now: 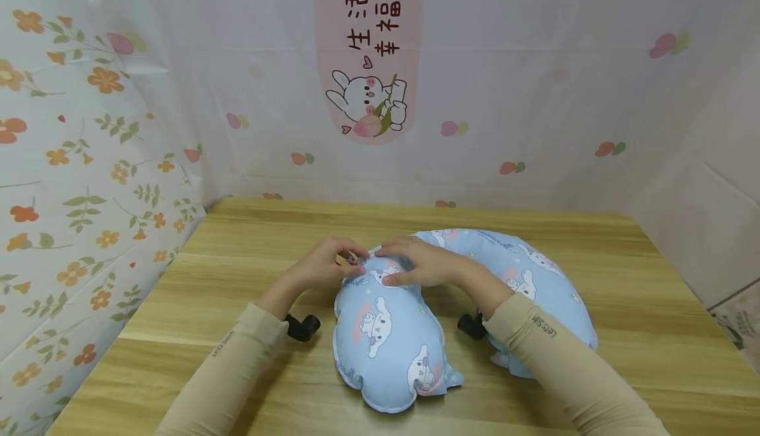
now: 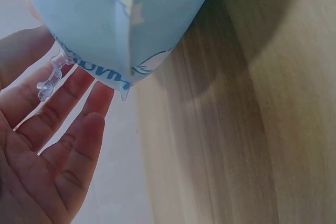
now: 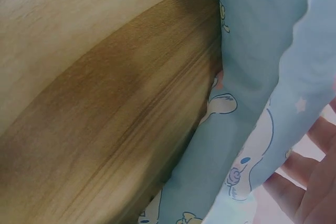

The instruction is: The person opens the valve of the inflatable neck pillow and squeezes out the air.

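- Nearest us, two beige sleeves (image 1: 237, 357) come in from below, each with a small black camera mount at the wrist.
- Between them lies the neck pillow (image 1: 388, 337), a puffy, inflated U-shape in smooth light-blue plastic printed with white cartoon dogs; one rounded lobe points back toward us, and the other arm curves away under and beyond our right forearm.
- Our left hand (image 1: 323, 268) sits at the pillow's seam on the left side of the bend, fingertips curled in and pinching something small there. The left wrist view shows a clear plastic valve stopper (image 2: 51, 77) hanging from the seam just at the fingers (image 2: 63, 114), which lie fairly straight there.
- Our right hand (image 1: 415, 264) rests flat on top of the bend, fingers extended and pressing the soft surface, its fingertips almost meeting the left hand's.
- Under everything, the wooden table (image 1: 623, 291) has a pale, streaked grain.
- Beyond the hands, thin floral sheeting (image 1: 101, 159) forms the walls, with a rabbit picture (image 1: 368, 103) straight ahead.
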`<state>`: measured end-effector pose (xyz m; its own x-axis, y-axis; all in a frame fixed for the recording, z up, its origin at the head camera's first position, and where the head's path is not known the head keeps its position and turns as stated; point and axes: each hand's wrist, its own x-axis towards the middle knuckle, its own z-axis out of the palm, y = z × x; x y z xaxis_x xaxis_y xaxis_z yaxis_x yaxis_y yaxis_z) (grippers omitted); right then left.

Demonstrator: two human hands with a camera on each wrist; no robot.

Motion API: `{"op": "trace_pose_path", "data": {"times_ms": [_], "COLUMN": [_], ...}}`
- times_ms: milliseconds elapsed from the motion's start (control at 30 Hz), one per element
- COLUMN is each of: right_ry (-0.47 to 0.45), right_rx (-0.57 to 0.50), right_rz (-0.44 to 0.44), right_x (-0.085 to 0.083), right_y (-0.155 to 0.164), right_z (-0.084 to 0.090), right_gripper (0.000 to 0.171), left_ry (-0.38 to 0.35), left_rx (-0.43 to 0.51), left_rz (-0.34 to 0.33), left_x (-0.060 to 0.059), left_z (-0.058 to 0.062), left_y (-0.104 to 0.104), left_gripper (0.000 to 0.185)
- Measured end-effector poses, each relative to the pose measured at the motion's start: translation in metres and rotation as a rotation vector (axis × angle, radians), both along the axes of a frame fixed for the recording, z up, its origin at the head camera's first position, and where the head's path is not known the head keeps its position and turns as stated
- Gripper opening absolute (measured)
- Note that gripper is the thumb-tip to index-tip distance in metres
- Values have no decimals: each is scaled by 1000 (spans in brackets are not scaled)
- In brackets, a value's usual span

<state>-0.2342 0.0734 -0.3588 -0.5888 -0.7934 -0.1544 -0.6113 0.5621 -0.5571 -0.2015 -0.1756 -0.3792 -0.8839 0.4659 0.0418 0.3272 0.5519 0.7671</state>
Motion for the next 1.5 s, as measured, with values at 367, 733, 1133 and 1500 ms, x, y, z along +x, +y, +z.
{"op": "trace_pose_path", "data": {"times_ms": [367,733,1133,1500], "right_ry": [27,17,21,19], "right_rx": [-7,-6,-4,13], "right_rz": [20,26,23,16], "right_x": [-4,-3,-2,0], "right_y": [1,2,2,1], "right_z": [-8,-13,-16,-18], "right_gripper": [61,59,59,58], "left_ry": [-11,17,16,15], "left_rx": [-25,-17,-17,-32], "left_rz": [8,-21,-32,-33], "left_x": [-1,-2,-3,-2], "left_z": [-3,-7,-10,-10], "left_y": [2,3,2,2], "left_gripper": [25,25,25,25]}}
